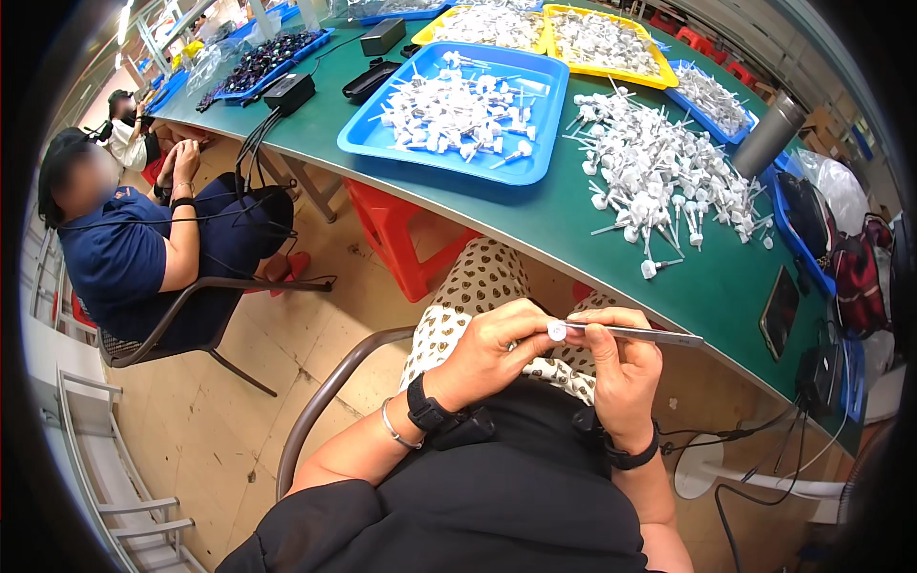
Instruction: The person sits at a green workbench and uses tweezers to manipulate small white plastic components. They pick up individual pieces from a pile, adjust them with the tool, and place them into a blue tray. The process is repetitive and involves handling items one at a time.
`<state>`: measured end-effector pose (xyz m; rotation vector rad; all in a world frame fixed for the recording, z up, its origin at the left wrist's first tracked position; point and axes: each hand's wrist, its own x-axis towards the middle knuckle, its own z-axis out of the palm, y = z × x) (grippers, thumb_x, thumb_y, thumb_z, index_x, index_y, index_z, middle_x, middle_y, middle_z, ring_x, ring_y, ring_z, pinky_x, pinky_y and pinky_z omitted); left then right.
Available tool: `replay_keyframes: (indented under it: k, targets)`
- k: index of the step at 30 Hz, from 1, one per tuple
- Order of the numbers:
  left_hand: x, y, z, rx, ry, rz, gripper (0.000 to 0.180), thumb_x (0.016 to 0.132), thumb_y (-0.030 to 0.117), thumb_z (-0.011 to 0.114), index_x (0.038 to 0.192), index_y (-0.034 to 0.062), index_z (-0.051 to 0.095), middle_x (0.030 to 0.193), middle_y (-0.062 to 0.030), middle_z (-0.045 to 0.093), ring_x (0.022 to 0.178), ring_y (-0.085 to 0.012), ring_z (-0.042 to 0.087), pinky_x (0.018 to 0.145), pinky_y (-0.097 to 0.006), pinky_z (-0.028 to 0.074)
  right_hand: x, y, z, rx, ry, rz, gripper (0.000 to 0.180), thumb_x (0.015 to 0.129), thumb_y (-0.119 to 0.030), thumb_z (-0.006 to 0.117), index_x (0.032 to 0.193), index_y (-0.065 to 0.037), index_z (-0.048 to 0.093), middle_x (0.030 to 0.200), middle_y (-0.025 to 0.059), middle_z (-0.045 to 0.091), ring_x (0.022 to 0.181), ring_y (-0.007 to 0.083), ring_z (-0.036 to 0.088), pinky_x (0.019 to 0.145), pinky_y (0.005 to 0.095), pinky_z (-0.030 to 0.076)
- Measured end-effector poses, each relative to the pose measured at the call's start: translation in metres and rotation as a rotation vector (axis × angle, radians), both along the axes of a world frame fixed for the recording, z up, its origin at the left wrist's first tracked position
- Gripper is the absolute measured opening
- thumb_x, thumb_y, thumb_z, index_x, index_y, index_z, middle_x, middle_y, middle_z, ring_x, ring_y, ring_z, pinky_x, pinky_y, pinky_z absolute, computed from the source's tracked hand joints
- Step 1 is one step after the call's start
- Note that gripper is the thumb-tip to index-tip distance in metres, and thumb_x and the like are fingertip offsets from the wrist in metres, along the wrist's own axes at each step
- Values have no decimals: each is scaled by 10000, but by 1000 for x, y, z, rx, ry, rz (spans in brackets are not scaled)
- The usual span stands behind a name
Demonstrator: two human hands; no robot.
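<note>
Above my lap, my left hand [485, 351] pinches a small white round plastic part [557, 330] between thumb and fingers. Close beside it, my right hand [626, 377] is closed on a slim flat metal tool [664, 335]. The tool's narrow end points left, at the white part; whether it touches is too small to tell. Its wider end sticks out to the right, past my fingers. Similar white plastic parts with thin stems lie in a loose pile [650, 172] on the green table [559, 224], and more fill a blue tray [458, 164] farther left.
Yellow trays [611, 48] of white parts stand at the back. On the right are a metal flask [772, 134], a phone [779, 307] and bags. A red stool [401, 239] is under the table. At left a co-worker [134, 229] sits on a chair, with cables hanging nearby.
</note>
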<state>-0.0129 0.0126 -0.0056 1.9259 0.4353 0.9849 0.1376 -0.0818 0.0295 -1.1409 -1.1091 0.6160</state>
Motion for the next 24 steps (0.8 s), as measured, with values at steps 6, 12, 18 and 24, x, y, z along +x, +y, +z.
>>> replay_keyframes:
  k: [6, 12, 18, 24]
  targets:
    - [-1, -1, -2, -6, 6, 13, 163, 890, 15, 724, 1052, 35, 731, 926, -84, 704, 809, -192, 683, 692, -288, 542, 2, -1, -4, -30, -88, 0, 153, 1021, -91, 581, 1068, 54, 579, 999, 143, 693, 887, 185, 704, 831, 311, 595]
    - [-2, -1, -1, -2, 18, 5, 161, 896, 19, 721, 1056, 37, 733, 917, -85, 705, 817, -191, 690, 698, -288, 544, 1, -1, -3, -38, -85, -13, 145, 1025, -92, 573, 1057, 49, 580, 991, 138, 694, 870, 179, 705, 817, 307, 597]
    - [-2, -3, 0, -25, 40, 15, 155, 901, 34, 722, 1056, 37, 733, 894, -82, 695, 795, -185, 681, 679, -288, 531, -2, 0, -3, -16, 7, -52, 125, 1000, -47, 603, 1023, 69, 642, 932, 102, 708, 830, 165, 716, 779, 284, 598]
    - [-1, -4, -1, -3, 5, 30, 166, 893, 21, 723, 1058, 34, 730, 882, -78, 691, 786, -188, 671, 674, -296, 523, -3, 0, -2, -27, 58, -54, 117, 1003, -41, 595, 1001, 68, 636, 926, 102, 708, 829, 166, 714, 778, 287, 599]
